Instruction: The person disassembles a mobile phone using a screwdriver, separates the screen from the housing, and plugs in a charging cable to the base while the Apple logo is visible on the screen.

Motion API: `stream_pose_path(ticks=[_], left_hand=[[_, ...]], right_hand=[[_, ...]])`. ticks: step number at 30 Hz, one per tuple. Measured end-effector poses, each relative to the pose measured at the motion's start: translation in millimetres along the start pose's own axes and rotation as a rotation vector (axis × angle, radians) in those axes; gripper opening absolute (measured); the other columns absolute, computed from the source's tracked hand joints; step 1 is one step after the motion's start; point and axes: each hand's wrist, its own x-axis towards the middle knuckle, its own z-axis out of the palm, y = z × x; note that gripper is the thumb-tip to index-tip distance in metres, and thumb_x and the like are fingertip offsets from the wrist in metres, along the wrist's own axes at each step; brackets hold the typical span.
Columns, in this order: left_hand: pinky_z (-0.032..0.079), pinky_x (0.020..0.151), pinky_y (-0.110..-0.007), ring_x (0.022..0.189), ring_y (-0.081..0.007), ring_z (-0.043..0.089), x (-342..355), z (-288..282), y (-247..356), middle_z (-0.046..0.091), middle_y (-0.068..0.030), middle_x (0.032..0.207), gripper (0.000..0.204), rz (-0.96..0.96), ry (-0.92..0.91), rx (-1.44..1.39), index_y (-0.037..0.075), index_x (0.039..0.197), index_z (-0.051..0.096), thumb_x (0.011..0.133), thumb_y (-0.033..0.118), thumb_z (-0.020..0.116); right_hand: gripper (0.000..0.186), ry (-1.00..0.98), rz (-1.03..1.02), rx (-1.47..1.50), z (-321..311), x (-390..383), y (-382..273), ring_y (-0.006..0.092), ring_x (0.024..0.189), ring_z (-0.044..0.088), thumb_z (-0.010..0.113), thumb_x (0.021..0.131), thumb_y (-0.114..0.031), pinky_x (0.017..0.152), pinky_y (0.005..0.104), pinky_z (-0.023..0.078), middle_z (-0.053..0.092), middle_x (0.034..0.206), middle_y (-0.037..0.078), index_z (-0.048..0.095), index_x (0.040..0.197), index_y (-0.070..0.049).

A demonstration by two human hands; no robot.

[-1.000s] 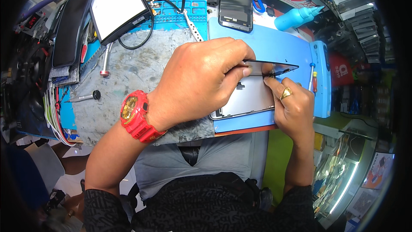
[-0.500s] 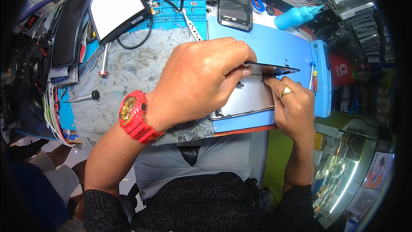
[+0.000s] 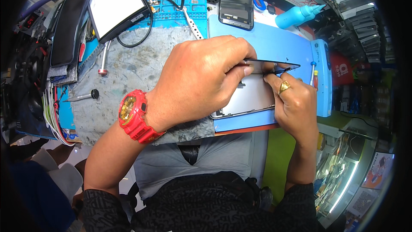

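A dark, thin screen panel (image 3: 281, 65) stands tilted up along the far edge of a silver device body (image 3: 252, 93), which looks like a phone or small tablet. My left hand (image 3: 201, 75) pinches the panel's left end between thumb and fingers. Close under the panel's right part is my right hand (image 3: 296, 103), its fingers curled and pressed together at the gap between panel and body. What those fingertips hold, if anything, is hidden. The body lies on a blue work pad (image 3: 274, 43), partly covered by both hands.
A dark phone part (image 3: 235, 2) lies beyond the pad, with a light-blue squeeze bottle (image 3: 298, 16) to its right. Two small screwdrivers (image 3: 313, 73) rest at the pad's right. On the grey cloth (image 3: 128, 64) lies a pen-like tool (image 3: 83, 96); a white light panel (image 3: 116, 2) stands behind.
My right hand has shifted slightly right, its fingertips still at the gap. The raised panel is tilted a little differently. My left hand keeps its pinch.
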Motion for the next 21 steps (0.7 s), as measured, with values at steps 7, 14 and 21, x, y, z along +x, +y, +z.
stream_pose_path(ticks=[7,14,21], left_hand=[[0.058,0.068,-0.031,0.076,-0.0204,0.074,-1.3,-2.2,0.3,0.074,-0.0116,0.089,0.017,-0.058,-0.012,-0.011,-0.002,0.105,0.073,0.092,0.002,0.081],[0.058,0.068,-0.032,0.076,-0.0212,0.075,-0.9,-0.6,0.9,0.074,-0.0119,0.089,0.015,-0.068,0.000,-0.018,-0.001,0.105,0.073,0.092,0.003,0.081],[0.058,0.068,-0.033,0.077,-0.0232,0.075,-0.7,-0.2,0.7,0.074,-0.0120,0.088,0.014,-0.044,0.004,-0.006,-0.001,0.104,0.074,0.092,0.003,0.081]], right_hand=[[0.034,0.029,-0.007,0.031,5.9,-4.0,3.4,0.0311,0.065,0.065,0.070,0.081,0.004,0.058,0.0438,0.051,0.063,0.078,0.010,0.079,0.111,-0.008],[0.027,0.134,-0.001,0.160,18.0,-13.3,9.6,0.0259,0.059,0.053,0.072,0.089,0.010,0.058,0.0379,0.044,0.058,0.071,0.010,0.079,0.112,-0.004],[0.026,0.135,0.002,0.207,18.8,-12.4,12.0,0.0256,0.060,0.052,0.071,0.090,0.010,0.058,0.0372,0.043,0.057,0.071,0.010,0.078,0.112,-0.002]])
